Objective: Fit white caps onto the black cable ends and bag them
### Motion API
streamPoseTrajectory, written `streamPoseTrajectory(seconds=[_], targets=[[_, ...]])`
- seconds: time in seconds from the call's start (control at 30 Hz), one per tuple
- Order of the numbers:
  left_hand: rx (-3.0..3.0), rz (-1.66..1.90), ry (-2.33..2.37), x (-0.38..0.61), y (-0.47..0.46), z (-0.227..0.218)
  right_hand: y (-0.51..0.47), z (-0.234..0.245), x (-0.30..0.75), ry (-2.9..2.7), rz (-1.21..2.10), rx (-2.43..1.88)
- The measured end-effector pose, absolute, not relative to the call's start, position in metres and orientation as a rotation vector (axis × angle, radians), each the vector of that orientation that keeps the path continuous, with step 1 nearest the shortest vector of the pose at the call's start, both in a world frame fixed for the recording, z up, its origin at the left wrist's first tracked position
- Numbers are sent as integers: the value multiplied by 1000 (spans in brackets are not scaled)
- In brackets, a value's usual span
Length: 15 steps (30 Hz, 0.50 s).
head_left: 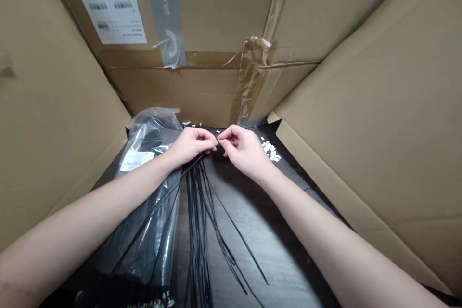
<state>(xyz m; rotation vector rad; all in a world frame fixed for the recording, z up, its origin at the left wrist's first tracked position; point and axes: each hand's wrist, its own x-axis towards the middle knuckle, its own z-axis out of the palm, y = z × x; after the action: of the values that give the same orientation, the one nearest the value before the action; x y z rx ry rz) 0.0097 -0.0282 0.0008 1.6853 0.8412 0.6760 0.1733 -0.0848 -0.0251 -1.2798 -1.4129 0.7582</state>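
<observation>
Over the dark table my two hands meet at the fingertips. My left hand (193, 145) is closed in a pinch on a thin black wire (173, 182), whose length trails down to the lower left. Fingers of my right hand (243, 149) pinch at a dark tip that looks like the end of the same wire; any small piece between them is hidden. Beneath the hands, a loose bundle of black wires (197, 221) runs toward me, with several strands fanned to the right. Small white connector-like pieces (270, 149) lie in a pile beyond my right wrist.
A clear plastic bag (155, 125) with dark contents and a white label (137, 160) lies under my left forearm. More small white pieces (189, 125) sit at the back. Cardboard walls (209, 91) enclose the dark table (245, 216) at the back, left and right.
</observation>
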Motion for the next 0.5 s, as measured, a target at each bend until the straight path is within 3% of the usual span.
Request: streamPoseTrajectory(seconds=[0.5], targets=[[1672, 691, 829, 11, -32, 4, -86, -24, 172, -1469, 717, -1310]])
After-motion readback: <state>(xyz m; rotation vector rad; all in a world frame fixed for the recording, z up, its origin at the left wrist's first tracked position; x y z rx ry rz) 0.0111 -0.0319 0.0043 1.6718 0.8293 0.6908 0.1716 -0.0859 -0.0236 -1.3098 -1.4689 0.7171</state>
